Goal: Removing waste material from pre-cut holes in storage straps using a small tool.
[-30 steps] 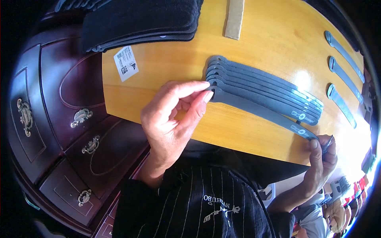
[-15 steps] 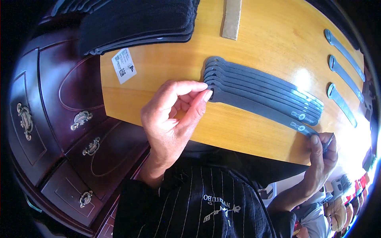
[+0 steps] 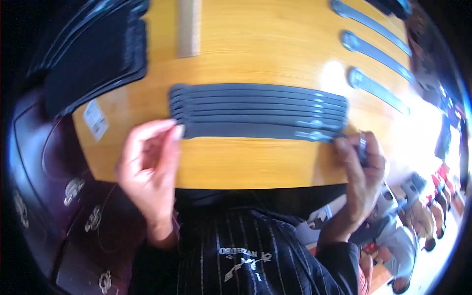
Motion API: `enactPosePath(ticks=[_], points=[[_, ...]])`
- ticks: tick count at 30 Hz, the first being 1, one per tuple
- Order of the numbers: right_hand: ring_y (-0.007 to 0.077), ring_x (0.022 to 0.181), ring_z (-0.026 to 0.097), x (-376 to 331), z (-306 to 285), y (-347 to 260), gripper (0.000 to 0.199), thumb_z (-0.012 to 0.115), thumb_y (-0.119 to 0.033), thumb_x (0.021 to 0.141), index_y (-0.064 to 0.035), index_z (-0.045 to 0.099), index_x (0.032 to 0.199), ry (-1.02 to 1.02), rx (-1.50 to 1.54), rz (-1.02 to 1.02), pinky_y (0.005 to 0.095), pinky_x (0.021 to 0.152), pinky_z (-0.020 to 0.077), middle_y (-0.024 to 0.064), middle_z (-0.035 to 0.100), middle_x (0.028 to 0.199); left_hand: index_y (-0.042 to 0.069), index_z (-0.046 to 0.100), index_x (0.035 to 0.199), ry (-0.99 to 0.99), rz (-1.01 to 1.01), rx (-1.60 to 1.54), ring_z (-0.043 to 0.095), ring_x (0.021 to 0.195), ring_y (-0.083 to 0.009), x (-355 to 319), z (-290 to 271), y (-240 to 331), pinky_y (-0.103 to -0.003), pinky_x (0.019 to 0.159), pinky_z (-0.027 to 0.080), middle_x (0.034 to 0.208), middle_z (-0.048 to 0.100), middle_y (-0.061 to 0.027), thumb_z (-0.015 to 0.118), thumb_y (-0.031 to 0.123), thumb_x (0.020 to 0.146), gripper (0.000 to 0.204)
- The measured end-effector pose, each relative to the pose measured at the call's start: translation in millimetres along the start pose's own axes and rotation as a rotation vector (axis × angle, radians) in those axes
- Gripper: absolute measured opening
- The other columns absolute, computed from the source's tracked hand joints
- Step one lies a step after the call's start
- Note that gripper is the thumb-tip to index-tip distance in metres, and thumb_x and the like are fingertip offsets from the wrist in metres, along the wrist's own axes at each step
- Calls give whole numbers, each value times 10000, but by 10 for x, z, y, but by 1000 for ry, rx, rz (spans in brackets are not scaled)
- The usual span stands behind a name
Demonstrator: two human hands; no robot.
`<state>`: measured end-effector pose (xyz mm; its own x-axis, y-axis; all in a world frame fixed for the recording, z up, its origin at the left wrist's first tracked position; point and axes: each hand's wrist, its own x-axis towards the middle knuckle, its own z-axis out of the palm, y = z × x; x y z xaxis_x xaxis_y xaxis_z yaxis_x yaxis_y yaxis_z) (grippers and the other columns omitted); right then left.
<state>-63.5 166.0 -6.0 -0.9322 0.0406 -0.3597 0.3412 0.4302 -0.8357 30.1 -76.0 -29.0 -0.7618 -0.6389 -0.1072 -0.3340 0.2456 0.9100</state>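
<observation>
Several dark grey fastening straps (image 3: 260,105) with slotted heads lie overlapping in a row on the wooden table, heads to the left. Nearest me is the front strap (image 3: 241,130), stretched between my hands. My left hand (image 3: 152,169) pinches its head end between thumb and forefinger, the other fingers curled. At the opposite end my right hand (image 3: 363,164) is closed on the strap's tail, thumb against the fingers. A dark piece with a shiny edge shows between those fingers; motion blur hides its detail.
Three single straps (image 3: 378,56) lie apart at the upper right. A thick pile of black straps (image 3: 98,64) is at the upper left, near a white label (image 3: 95,119). A flat beige strip (image 3: 189,29) lies at the far side. Dark drawers (image 3: 54,196) stand left of the table (image 3: 255,169).
The whole view has swung, so the table and both hands appear shifted left. The front strap's right end now lies closer against the row. Both hands keep their hold.
</observation>
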Motion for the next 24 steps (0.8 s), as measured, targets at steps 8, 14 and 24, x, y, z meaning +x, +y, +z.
enactPosePath(ticks=[8,14,24], points=[[51,571,445,50,-52,34,213,765,-113,779,0,586,756,-13,-192,-86,213,544,389,6,540,598,-5,605,964,-7,-1,36,488,580,-24,29,10,-22,-151,478,381,758,587,-13,687,-18,831,157],[54,574,448,76,-74,-31,228,766,-127,782,1,579,753,-19,-221,-60,219,547,396,12,536,598,-7,601,962,-31,4,27,490,578,-26,39,19,-24,-154,476,385,759,590,-18,683,-20,834,153],[62,571,439,93,-39,-33,222,756,-134,792,3,583,761,-33,-227,-52,225,542,401,15,528,594,-6,598,956,-29,10,39,484,567,-25,39,-3,-14,-153,472,386,759,588,-18,686,-12,836,149]])
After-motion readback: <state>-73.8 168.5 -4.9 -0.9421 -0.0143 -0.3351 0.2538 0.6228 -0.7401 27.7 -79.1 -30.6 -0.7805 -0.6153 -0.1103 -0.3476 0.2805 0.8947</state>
